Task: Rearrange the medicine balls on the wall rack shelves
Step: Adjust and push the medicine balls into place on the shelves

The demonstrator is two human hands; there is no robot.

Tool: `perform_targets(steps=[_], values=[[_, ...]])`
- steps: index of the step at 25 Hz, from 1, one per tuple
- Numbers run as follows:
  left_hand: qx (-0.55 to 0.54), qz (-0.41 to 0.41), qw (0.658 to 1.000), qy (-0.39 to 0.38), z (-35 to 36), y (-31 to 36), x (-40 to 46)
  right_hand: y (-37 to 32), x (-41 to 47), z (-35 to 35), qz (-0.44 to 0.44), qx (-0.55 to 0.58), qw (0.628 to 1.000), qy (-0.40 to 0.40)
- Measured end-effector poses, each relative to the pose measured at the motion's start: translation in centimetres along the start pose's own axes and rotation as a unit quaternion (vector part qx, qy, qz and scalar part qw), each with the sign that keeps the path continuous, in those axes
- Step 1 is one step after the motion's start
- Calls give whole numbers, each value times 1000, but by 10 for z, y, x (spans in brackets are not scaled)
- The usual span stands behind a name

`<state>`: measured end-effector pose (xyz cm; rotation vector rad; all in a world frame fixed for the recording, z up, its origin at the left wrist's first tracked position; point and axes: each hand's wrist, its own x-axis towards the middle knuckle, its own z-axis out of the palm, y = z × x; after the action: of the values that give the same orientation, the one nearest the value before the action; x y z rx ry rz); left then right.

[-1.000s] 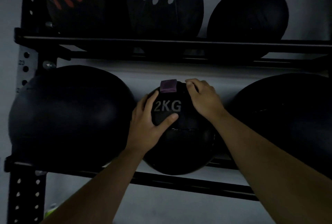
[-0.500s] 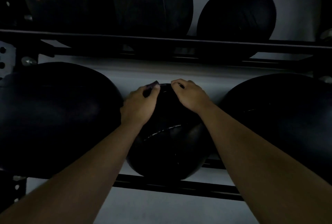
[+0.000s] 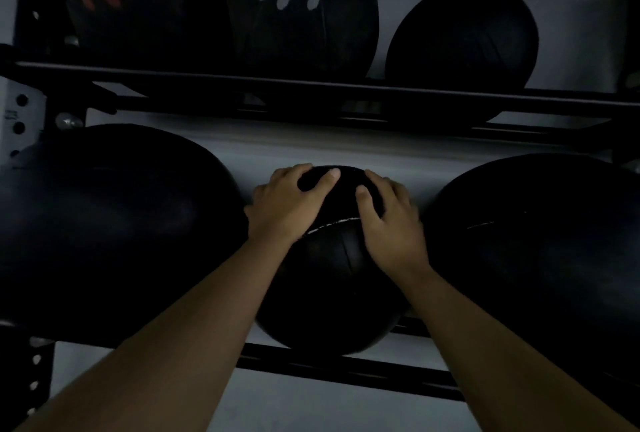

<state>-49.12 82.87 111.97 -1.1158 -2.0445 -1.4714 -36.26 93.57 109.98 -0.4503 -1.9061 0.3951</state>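
Note:
A small black medicine ball sits on the lower shelf rails between two large black balls, one to its left and one to its right. My left hand lies over its upper left, fingers curled over the top. On the ball's upper right my right hand presses with spread fingers. A stitched seam crosses the ball's front; its weight label is hidden.
The upper shelf rail carries three black balls: one with a red handprint, one with a white handprint, one plain. A perforated rack upright stands at the left. The grey wall lies behind.
The small ball has rolled backward under both hands, so its 2KG label and purple tab have turned out of sight. Both hands have shifted onto the ball's top.

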Motion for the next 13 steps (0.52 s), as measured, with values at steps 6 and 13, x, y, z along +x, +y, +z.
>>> perform_targets(steps=[6,13], values=[[-44,67,997,4,-8,-17,-21,7,12,2,-11,12,999,-30],[140,85,984,-76,-56,-20,-23,-11,10,-9,15,-67,996,-54]])
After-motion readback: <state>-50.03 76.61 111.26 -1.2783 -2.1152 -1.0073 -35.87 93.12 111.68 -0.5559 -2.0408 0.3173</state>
